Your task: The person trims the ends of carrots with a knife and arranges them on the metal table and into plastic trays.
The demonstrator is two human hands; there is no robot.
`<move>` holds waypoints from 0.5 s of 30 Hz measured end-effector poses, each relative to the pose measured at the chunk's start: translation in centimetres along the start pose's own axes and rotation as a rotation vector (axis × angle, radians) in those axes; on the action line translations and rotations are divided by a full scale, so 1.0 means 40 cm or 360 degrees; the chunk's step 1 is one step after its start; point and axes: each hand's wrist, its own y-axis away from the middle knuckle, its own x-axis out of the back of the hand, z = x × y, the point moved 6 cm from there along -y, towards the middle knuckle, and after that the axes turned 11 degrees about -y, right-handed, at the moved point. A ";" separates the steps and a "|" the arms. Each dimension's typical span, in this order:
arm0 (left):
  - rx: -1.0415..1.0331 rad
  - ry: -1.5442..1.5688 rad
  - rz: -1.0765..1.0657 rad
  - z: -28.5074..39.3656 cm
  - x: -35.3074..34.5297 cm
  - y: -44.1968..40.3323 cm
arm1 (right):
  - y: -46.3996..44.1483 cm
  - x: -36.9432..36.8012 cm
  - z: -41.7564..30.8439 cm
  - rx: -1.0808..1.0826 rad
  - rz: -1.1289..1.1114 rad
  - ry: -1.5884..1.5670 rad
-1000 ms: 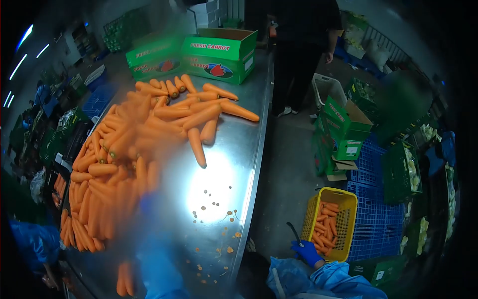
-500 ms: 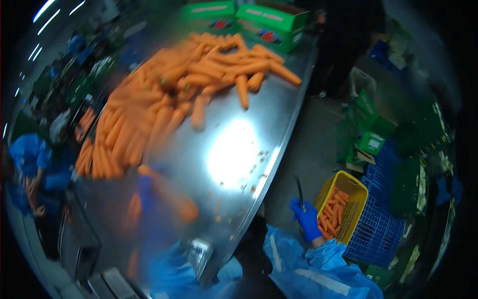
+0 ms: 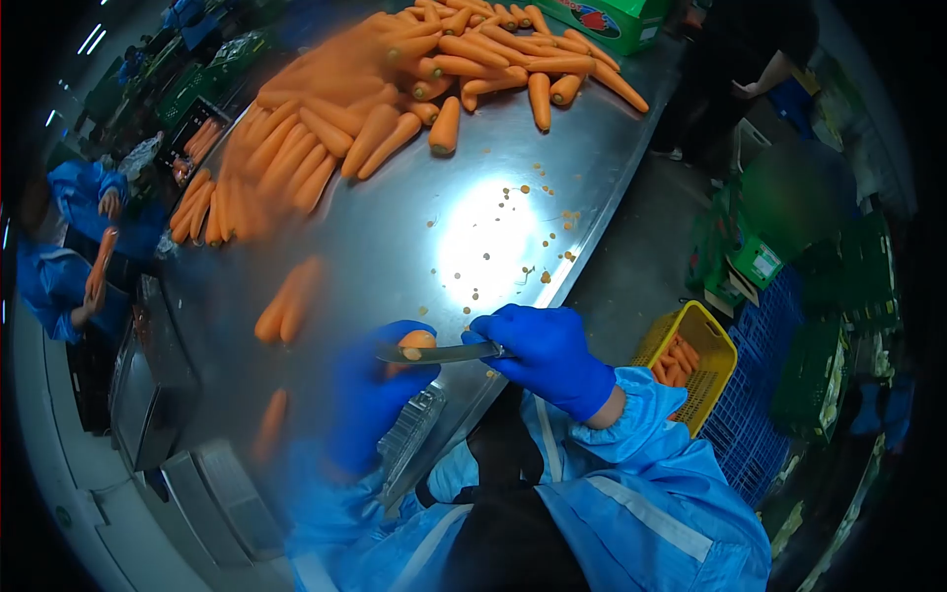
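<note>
- The carrot (image 3: pixel 421 338) sits within the left hand (image 3: pixel 367 390), its end showing between thumb and curled fingers; they grip it, though blur hides each finger's exact place.
- The knife (image 3: pixel 459 352) is gripped in the right hand (image 3: pixel 547 355), fingers closed round the handle; its blade crosses the carrot's end and reaches over the left fingers. A slip could nick that glove, most likely if the carrot twisted in a loose hold.
- A pale disc (image 3: pixel 411 353) seems to rest on the blade beside the left fingers; tilting could drop it.
- Just below the left fingers, a clear plastic container (image 3: pixel 412 426) could be knocked by a lowered wrist.
- Left of those fingers, two loose carrots (image 3: pixel 288 301) on the steel table (image 3: pixel 380 237) could roll if the forearm brushed them.
</note>
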 end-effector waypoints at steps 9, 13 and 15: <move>0.0001 0.0129 0.0056 -0.011 0.026 0.050 | 0.002 -0.069 0.032 -0.0071 0.0293 -0.0104; -0.0247 0.0592 0.0084 -0.034 0.086 0.054 | 0.057 -0.155 0.252 -0.0945 0.0241 -0.1153; -0.0252 0.1081 0.0373 -0.083 0.123 0.049 | 0.033 -0.189 0.149 -0.1009 0.0061 -0.1404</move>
